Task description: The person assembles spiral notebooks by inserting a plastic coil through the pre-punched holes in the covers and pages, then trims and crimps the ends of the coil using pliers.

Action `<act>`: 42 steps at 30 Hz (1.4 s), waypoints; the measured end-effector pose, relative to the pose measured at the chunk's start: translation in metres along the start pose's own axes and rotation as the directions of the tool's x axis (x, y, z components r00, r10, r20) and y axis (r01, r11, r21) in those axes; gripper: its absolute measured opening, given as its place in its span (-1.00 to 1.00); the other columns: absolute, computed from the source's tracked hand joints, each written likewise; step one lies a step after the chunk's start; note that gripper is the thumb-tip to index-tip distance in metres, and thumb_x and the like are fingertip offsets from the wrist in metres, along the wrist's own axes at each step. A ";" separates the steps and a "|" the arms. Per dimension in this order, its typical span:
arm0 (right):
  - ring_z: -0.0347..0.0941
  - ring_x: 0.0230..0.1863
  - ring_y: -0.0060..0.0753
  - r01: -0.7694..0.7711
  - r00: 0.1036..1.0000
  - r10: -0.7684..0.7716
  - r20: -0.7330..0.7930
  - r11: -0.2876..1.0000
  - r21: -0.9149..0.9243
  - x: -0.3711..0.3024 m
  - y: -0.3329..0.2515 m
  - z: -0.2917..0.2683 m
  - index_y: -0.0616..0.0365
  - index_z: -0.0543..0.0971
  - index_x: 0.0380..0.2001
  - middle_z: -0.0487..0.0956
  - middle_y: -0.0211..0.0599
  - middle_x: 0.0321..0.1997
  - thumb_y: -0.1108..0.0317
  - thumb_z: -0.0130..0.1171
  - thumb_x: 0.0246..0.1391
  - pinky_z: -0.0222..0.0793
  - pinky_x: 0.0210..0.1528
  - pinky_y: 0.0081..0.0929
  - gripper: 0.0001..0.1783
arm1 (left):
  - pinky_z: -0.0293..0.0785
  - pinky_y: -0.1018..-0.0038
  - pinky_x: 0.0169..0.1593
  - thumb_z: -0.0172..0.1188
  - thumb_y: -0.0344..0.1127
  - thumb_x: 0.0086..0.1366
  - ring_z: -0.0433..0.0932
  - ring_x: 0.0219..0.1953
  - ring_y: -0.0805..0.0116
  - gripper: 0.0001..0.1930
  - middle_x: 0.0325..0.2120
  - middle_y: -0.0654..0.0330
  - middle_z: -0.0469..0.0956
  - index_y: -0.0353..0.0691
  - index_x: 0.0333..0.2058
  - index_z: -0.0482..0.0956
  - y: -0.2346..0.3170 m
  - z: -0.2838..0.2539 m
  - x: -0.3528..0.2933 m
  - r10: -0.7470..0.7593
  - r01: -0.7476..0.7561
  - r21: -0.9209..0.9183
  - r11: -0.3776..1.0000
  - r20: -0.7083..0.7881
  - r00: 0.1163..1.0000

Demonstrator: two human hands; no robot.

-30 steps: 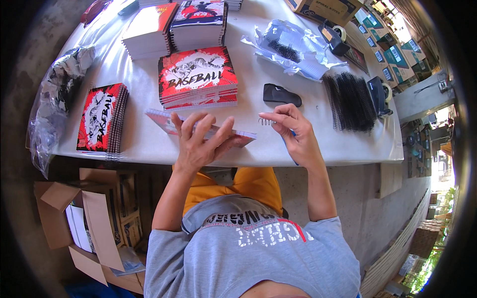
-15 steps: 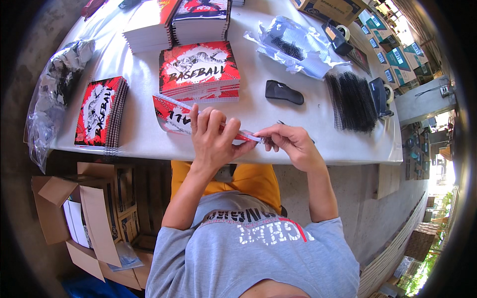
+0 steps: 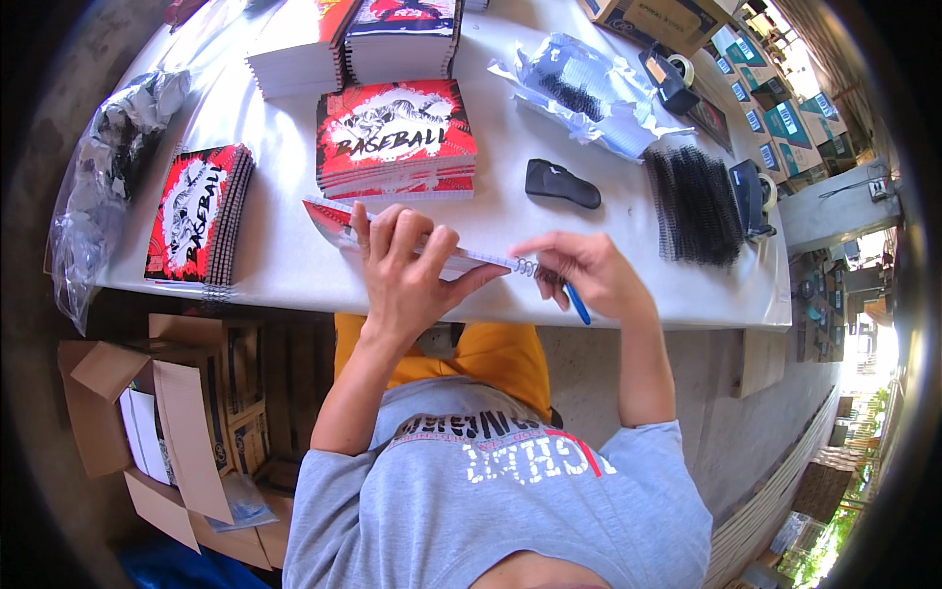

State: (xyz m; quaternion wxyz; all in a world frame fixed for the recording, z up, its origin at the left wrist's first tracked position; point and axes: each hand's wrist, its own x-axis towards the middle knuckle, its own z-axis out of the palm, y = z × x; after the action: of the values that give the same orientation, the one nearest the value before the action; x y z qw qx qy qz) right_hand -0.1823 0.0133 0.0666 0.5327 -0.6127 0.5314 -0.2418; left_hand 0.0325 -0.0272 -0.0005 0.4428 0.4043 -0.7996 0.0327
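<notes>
My left hand [image 3: 400,257] is closed on a notebook [image 3: 334,218] with a red and white cover, held up on edge just above the table. A dark wire spiral [image 3: 527,266] sticks out from the notebook's right end. At that spiral are the fingers of my right hand [image 3: 587,270], which also grips a slim tool with a blue handle [image 3: 578,305]. Only the handle shows below the palm, so the tool's exact kind cannot be made out. Behind my hands lies a stack of red baseball notebooks [image 3: 394,137].
On the white-covered table [image 3: 285,236] are a smaller notebook stack [image 3: 196,216] at left, a black pouch-like object [image 3: 562,185], a pile of black spirals [image 3: 695,206] and tape dispensers [image 3: 751,196] at right. Below left stands an opened carton [image 3: 191,432].
My right hand has turned and moved slightly right, off the notebook's end, uncovering more of the spiral and the blue handle. My left hand has shifted slightly left with the notebook, now more edge-on.
</notes>
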 end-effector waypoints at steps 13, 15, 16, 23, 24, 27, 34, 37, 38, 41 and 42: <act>0.26 0.15 -0.13 0.449 0.890 -0.319 -0.326 0.734 0.509 0.058 0.079 -0.040 0.11 0.39 -0.24 0.41 -0.13 0.06 0.59 0.05 -0.18 0.20 0.14 -0.30 -0.66 | -0.06 0.04 0.21 0.42 0.18 -0.30 0.37 -0.05 0.14 -0.47 -0.46 0.25 0.32 -0.07 -0.54 0.40 0.004 -0.017 -0.010 0.004 -0.007 -0.083 0.997 -0.035 0.999; 0.27 0.17 -0.12 0.519 0.802 -0.568 -0.184 0.510 0.686 0.042 0.049 -0.012 0.17 0.42 -0.18 0.42 -0.01 0.05 0.58 0.08 -0.11 0.18 0.19 -0.22 -0.66 | -0.06 0.04 0.20 0.43 0.16 -0.30 0.37 -0.06 0.13 -0.48 -0.47 0.24 0.31 -0.07 -0.57 0.38 0.005 -0.014 -0.008 -0.021 0.017 -0.109 0.994 -0.037 0.999; 0.27 0.18 -0.10 0.447 0.729 -0.680 -0.076 0.390 0.805 0.038 0.039 0.001 0.22 0.46 -0.14 0.43 0.05 0.04 0.58 0.10 -0.07 0.16 0.21 -0.18 -0.67 | -0.05 0.04 0.19 0.44 0.14 -0.31 0.37 -0.06 0.12 -0.48 -0.47 0.24 0.31 -0.08 -0.61 0.36 0.005 -0.015 -0.007 -0.033 0.027 -0.117 0.993 -0.047 0.998; 0.43 0.01 0.00 0.578 0.615 -0.787 0.045 0.489 0.653 0.040 0.030 0.006 0.08 0.65 -0.30 0.51 0.13 -0.09 0.56 0.17 -0.13 0.34 0.06 -0.17 -0.74 | -0.06 0.05 0.19 0.44 0.13 -0.31 0.37 -0.07 0.11 -0.48 -0.52 0.22 0.30 -0.11 -0.63 0.36 0.006 -0.016 -0.008 -0.056 0.054 -0.097 0.994 -0.018 0.998; 0.42 0.01 0.03 0.499 0.788 -0.595 0.160 0.769 0.400 0.039 0.022 -0.001 0.09 0.66 -0.31 0.51 0.16 -0.10 0.57 0.17 -0.16 0.31 0.08 -0.12 -0.73 | -0.06 0.05 0.20 0.43 0.13 -0.30 0.38 -0.07 0.12 -0.48 -0.52 0.21 0.31 -0.11 -0.62 0.37 0.004 -0.015 -0.006 -0.047 0.046 -0.103 0.994 -0.010 0.999; 0.44 0.01 -0.05 0.321 0.947 -0.320 0.018 0.947 -0.028 0.047 0.023 -0.006 0.18 0.64 -0.29 0.54 0.07 -0.11 0.69 0.11 -0.28 0.30 0.09 -0.20 -0.62 | -0.10 0.06 0.21 0.42 0.11 -0.27 0.37 -0.08 0.14 -0.50 -0.46 0.18 0.33 -0.12 -0.57 0.39 0.005 -0.016 -0.005 -0.021 0.022 -0.158 0.987 0.009 1.000; 0.51 -0.11 -0.19 0.476 0.877 -0.476 -0.063 0.879 -0.028 0.048 0.018 -0.009 0.17 0.62 -0.25 0.56 -0.04 -0.11 0.77 0.06 -0.31 0.40 -0.05 -0.43 -0.53 | -0.14 0.05 0.24 0.44 0.07 -0.26 0.37 -0.11 0.20 -0.37 -0.42 0.20 0.40 -0.14 -0.28 0.38 0.008 -0.009 -0.008 -0.077 0.073 -0.264 0.962 -0.002 0.997; 0.50 -0.09 -0.17 0.724 0.590 -0.774 0.231 0.634 0.272 0.045 -0.007 0.007 0.18 0.62 -0.23 0.56 -0.06 -0.13 0.77 0.07 -0.30 0.39 -0.02 -0.40 -0.53 | -0.20 0.05 0.26 0.40 0.14 -0.23 0.38 -0.12 0.23 -0.33 -0.42 0.23 0.41 -0.13 -0.22 0.37 0.004 -0.008 -0.015 -0.115 0.103 -0.265 0.959 -0.028 0.993; 0.50 -0.08 -0.17 0.565 0.807 -0.538 0.244 0.824 -0.049 0.045 -0.003 0.001 0.20 0.62 -0.25 0.57 -0.04 -0.14 0.78 0.08 -0.30 0.38 0.00 -0.38 -0.55 | -0.22 0.04 0.27 0.38 0.19 -0.26 0.37 -0.09 0.23 -0.31 -0.43 0.23 0.40 -0.12 -0.22 0.37 0.006 -0.012 -0.010 -0.091 0.082 -0.180 0.980 -0.038 0.995; 0.49 -0.08 -0.22 0.392 0.910 -0.355 -0.214 0.904 0.169 0.048 0.016 -0.007 0.24 0.62 -0.28 0.56 -0.01 -0.14 0.80 0.06 -0.31 0.37 0.00 -0.44 -0.56 | -0.07 0.07 0.19 0.37 0.31 -0.41 0.33 -0.13 0.18 -0.29 -0.46 0.22 0.36 -0.10 -0.38 0.43 -0.008 -0.027 0.011 -0.119 0.120 0.003 0.993 -0.107 0.987; 0.50 -0.08 -0.21 0.549 0.831 -0.544 -0.115 0.768 0.332 0.047 0.012 0.005 0.24 0.62 -0.28 0.56 -0.01 -0.14 0.79 0.05 -0.31 0.37 0.00 -0.45 -0.56 | 0.03 0.11 0.10 0.39 0.31 -0.47 0.30 -0.17 0.17 -0.31 -0.47 0.22 0.33 -0.12 -0.48 0.42 -0.027 -0.035 0.008 -0.130 0.130 0.004 0.991 -0.065 0.989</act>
State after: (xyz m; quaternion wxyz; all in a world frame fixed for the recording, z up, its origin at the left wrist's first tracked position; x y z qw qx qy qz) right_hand -0.1677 -0.0261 0.0419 0.5366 -0.6340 0.2815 -0.4805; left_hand 0.0718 -0.0360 0.0184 0.4677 0.4562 -0.7568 0.0200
